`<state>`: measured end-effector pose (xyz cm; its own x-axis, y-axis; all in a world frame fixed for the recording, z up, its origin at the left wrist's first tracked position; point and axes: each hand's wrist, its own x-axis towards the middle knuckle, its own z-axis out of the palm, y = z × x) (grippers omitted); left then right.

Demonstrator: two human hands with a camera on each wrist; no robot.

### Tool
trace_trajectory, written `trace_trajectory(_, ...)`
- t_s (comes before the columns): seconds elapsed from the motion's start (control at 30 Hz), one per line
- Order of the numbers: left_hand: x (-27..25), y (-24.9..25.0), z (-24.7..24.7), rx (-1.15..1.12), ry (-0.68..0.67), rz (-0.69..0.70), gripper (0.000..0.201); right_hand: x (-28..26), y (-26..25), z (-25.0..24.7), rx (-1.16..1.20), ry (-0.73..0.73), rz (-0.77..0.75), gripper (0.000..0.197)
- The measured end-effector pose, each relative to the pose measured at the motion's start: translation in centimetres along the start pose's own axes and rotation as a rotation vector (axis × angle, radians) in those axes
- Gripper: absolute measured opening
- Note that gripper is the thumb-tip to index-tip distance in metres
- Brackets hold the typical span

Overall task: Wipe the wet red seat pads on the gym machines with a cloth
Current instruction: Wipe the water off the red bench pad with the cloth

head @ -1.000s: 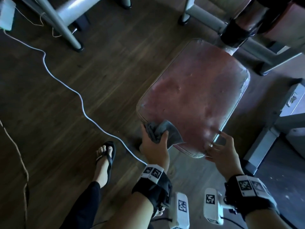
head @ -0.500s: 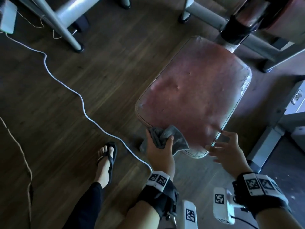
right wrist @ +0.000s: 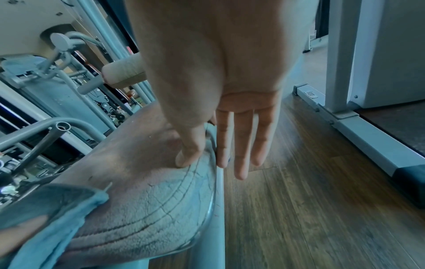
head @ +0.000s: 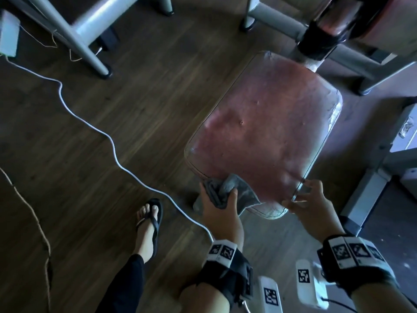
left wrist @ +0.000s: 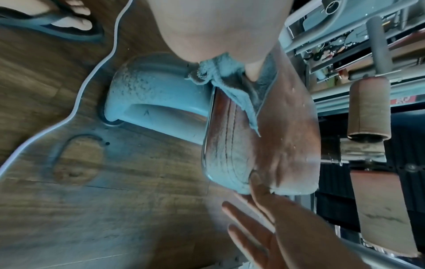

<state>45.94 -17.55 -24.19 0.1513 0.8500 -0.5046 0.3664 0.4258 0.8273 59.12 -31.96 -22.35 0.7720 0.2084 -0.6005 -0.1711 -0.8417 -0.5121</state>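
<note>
A worn red seat pad (head: 266,132) (left wrist: 282,138) (right wrist: 138,163) fills the middle right of the head view. My left hand (head: 220,207) grips a bunched grey cloth (head: 228,190) (left wrist: 220,72) (right wrist: 50,209) at the pad's near left corner, part of it lying on the pad. My right hand (head: 309,199) (right wrist: 220,149) is at the pad's near right edge. Its thumb rests on the pad's top and its straight fingers (right wrist: 241,145) hang beside the rim.
A white cable (head: 112,145) snakes over the wooden floor left of the seat, past my sandalled foot (head: 149,224). Grey machine frames (head: 74,37) stand at the back left and right (head: 370,188). A padded roller (left wrist: 368,109) sits behind the seat.
Both hands have stayed at the pad's near edge. The cloth has slid slightly right along the front edge, with more of it hanging below the hand.
</note>
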Motion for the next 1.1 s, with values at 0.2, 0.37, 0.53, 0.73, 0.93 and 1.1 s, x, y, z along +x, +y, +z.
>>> trace_trajectory(0.2, 4.6, 2.1, -1.6, 0.025, 0.052, 0.047, 0.084, 0.1, -0.2, 0.0, -0.021, 0.006, 0.016, 0.064)
trace_trajectory(0.37, 4.8, 2.8, -1.9, 0.023, 0.056, 0.049, 0.087, -0.3, -0.2, 0.4, -0.021, 0.040, 0.004, 0.063)
trace_trajectory(0.53, -0.2, 0.6, 0.2, -0.030, 0.002, -0.020, 0.068, -0.2, -0.2, 0.4, -0.045, 0.045, -0.004, 0.062)
trace_trajectory(0.73, 1.8, 1.8, -0.8, 0.010, 0.003, -0.010, 0.075, 0.1, -0.4, 0.3, -0.053, 0.024, 0.005, 0.063)
trace_trajectory(0.93, 6.0, 3.3, -2.3, 0.025, 0.053, 0.051, 0.077, 0.0, -0.2, 0.4, -0.021, 0.045, -0.016, 0.062)
trace_trajectory(1.1, 3.7, 2.8, -1.2, -0.033, 0.051, 0.000, 0.075, -0.1, -0.1, 0.6, 0.016, 0.057, -0.008, 0.063)
